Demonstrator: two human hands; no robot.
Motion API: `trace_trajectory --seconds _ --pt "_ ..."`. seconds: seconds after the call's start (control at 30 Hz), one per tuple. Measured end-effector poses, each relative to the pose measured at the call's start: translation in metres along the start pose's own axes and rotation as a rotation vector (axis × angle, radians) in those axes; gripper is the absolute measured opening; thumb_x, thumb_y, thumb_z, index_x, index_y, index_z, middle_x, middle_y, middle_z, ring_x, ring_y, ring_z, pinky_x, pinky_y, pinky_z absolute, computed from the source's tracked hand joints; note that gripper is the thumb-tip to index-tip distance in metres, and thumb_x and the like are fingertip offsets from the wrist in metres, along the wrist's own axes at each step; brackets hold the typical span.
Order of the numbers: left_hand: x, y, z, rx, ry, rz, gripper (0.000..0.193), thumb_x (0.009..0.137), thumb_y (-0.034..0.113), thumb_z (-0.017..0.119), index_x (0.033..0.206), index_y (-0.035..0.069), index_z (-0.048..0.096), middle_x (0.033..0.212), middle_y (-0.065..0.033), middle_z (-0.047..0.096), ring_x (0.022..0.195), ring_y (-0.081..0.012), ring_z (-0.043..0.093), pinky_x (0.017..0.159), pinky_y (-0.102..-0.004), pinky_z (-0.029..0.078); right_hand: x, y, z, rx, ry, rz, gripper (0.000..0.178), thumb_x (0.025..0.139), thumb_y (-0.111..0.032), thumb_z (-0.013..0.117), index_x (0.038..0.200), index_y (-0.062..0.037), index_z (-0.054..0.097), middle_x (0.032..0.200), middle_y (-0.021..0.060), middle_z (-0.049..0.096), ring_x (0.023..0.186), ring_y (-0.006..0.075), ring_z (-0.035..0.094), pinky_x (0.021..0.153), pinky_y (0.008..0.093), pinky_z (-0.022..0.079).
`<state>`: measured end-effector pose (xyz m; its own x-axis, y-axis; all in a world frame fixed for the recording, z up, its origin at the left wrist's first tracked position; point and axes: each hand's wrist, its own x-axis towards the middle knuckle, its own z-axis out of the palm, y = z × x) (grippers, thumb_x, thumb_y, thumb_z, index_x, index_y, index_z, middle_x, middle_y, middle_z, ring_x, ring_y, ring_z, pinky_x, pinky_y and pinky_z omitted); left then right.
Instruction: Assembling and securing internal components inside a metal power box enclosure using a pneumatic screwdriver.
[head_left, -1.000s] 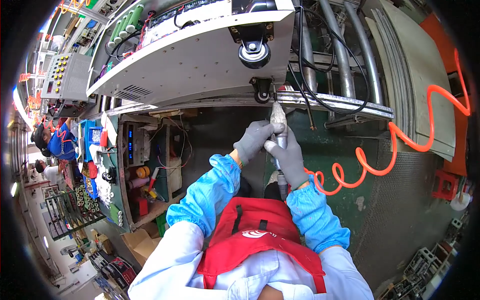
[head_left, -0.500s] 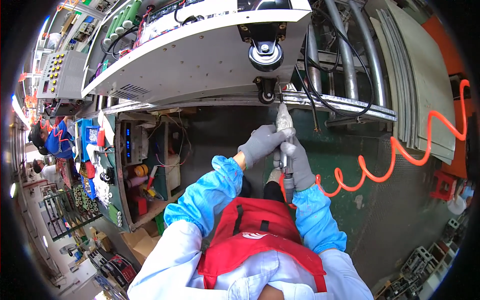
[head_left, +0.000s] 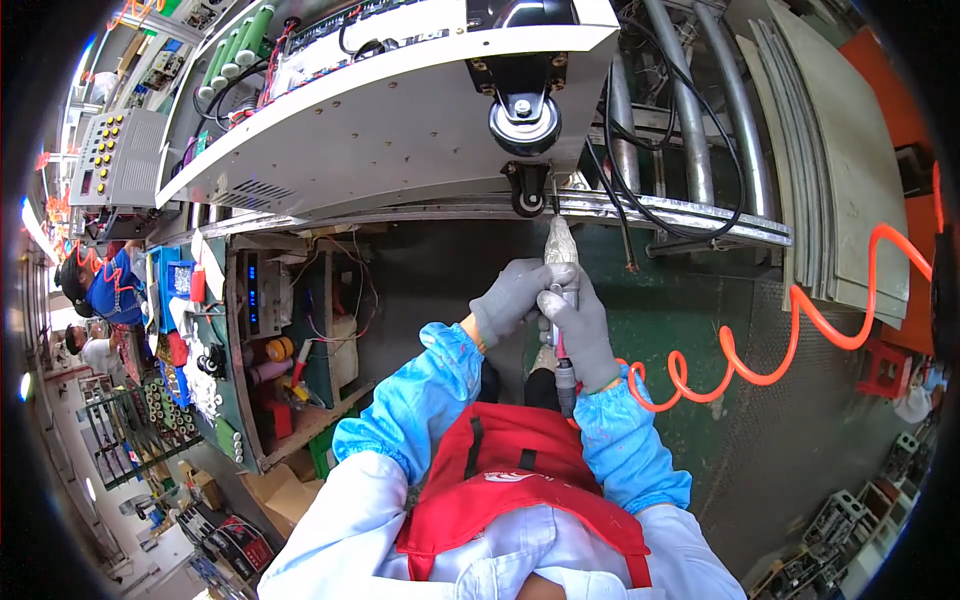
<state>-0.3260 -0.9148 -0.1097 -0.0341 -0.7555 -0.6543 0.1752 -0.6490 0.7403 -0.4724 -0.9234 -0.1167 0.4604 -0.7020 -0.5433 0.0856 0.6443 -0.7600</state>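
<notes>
My hands wear grey gloves and hold a pneumatic screwdriver (head_left: pixel 562 245) with a pale wrapped front end. My left hand (head_left: pixel 508 300) closes around its upper body, while my right hand (head_left: pixel 584 330) grips the handle just below. The thin bit points away from me, beside a small black caster bracket (head_left: pixel 527 188) on the white metal cabinet (head_left: pixel 370 150). Whether the bit touches a screw is too small to tell. A larger caster wheel (head_left: pixel 525 125) sits on the cabinet just beyond. An orange coiled air hose (head_left: pixel 755 375) runs from near my right hand off to the right.
The cabinet rests on a metal-railed roller frame (head_left: pixel 690 220) with loose black cables (head_left: pixel 735 215). Grey panels (head_left: pixel 850 180) lean at the right. At the left stand a cluttered workbench (head_left: pixel 240 380) and a control box with yellow buttons (head_left: pixel 120 155). Co-workers (head_left: pixel 115 285) are farther left.
The view has shifted slightly. Both hands and the screwdriver sit a little farther left, still gripped. My right thumb lies higher on the tool, and the hose coils have swung.
</notes>
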Motion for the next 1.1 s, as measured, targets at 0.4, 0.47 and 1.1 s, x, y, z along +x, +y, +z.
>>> trace_trajectory --seconds 0.4,0.47,1.1 --pt "0.01 -0.015 0.0 -0.093 -0.037 0.089 0.037 0.087 0.042 0.06 0.081 0.006 0.064 0.066 -0.0004 0.057 0.052 -0.0081 0.049 0.044 -0.0249 0.035 0.0 -0.003 0.001 -0.077 0.009 -0.037 0.054 0.084 -0.018 0.065 0.133 -0.0073 0.046 0.082 0.0029 0.058 0.063 0.0093 0.056 0.052 0.0246 0.047" --pt "0.007 -0.009 0.001 -0.065 -0.041 0.052 0.036 0.087 0.043 0.061 0.081 0.008 0.063 0.065 0.0005 0.056 0.05 -0.0072 0.046 0.043 -0.0244 0.032 0.002 -0.002 -0.001 -0.089 0.012 -0.027 0.054 0.084 -0.017 0.065 0.133 -0.0073 0.046 0.082 0.0029 0.058 0.063 0.0093 0.056 0.052 0.0247 0.047" --pt "0.015 0.0 0.001 -0.13 0.032 0.074 0.037 0.087 0.045 0.062 0.082 0.008 0.064 0.065 0.0001 0.058 0.046 -0.0083 0.047 0.04 -0.0234 0.032 0.021 -0.008 0.003 -0.122 0.0 -0.09 0.053 0.081 -0.02 0.069 0.128 -0.006 0.049 0.086 0.0037 0.059 0.065 0.0113 0.058 0.053 0.0265 0.049"
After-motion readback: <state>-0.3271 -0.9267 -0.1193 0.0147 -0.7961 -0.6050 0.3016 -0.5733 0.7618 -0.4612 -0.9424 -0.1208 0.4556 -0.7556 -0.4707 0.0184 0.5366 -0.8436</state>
